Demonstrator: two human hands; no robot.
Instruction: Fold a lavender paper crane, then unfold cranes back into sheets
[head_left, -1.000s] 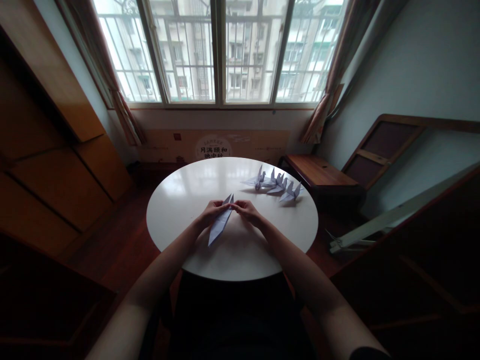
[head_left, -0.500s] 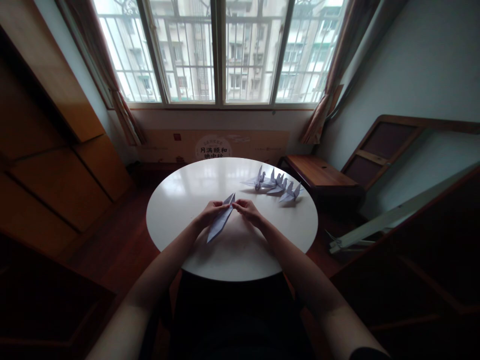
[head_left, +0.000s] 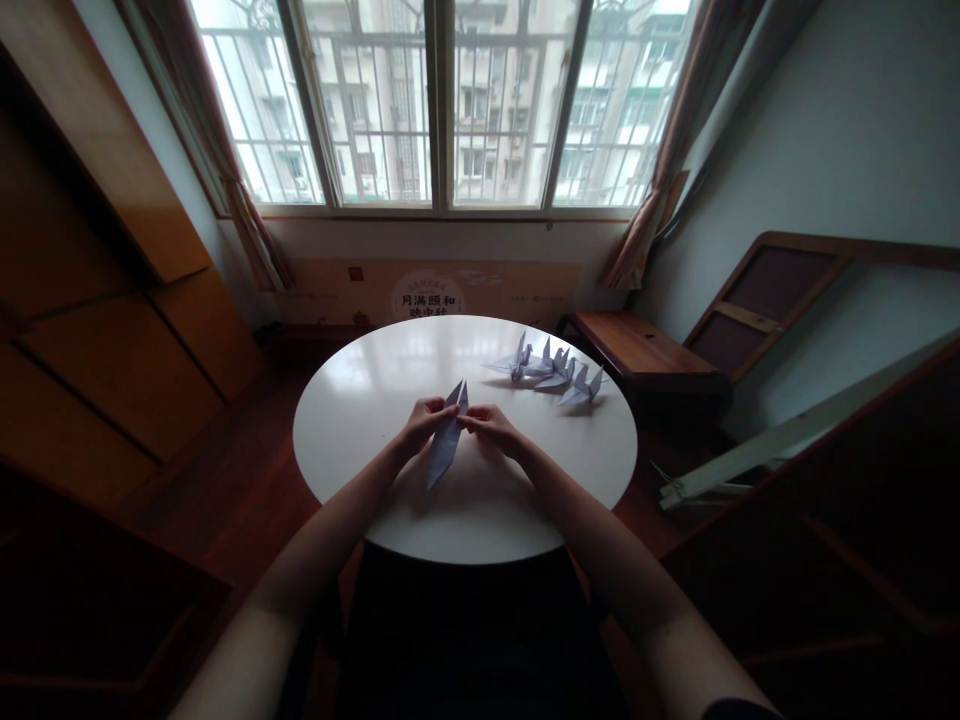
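A long, narrow, pale lilac folded paper (head_left: 444, 445) is held just above the round white table (head_left: 360, 400), its two upper tips pointing away from me and its lower point resting near the tabletop. My left hand (head_left: 421, 424) pinches its upper left edge, fingers closed on the paper. On the upper right edge my right hand (head_left: 487, 426) pinches the same piece. Both hands meet near the paper's top. Several finished paper cranes (head_left: 551, 370) of the same colour stand on the table's far right.
A low wooden bench (head_left: 637, 348) stands right of the table. Wooden cabinets (head_left: 112, 330) line the left wall. A large window (head_left: 442, 100) with curtains fills the back wall, above a printed cardboard panel (head_left: 427, 290). A leaning wooden frame (head_left: 765, 290) is at the right.
The folded paper has swung more upright, its lower point moving right toward my body line. Both hands have drawn closer together at its top.
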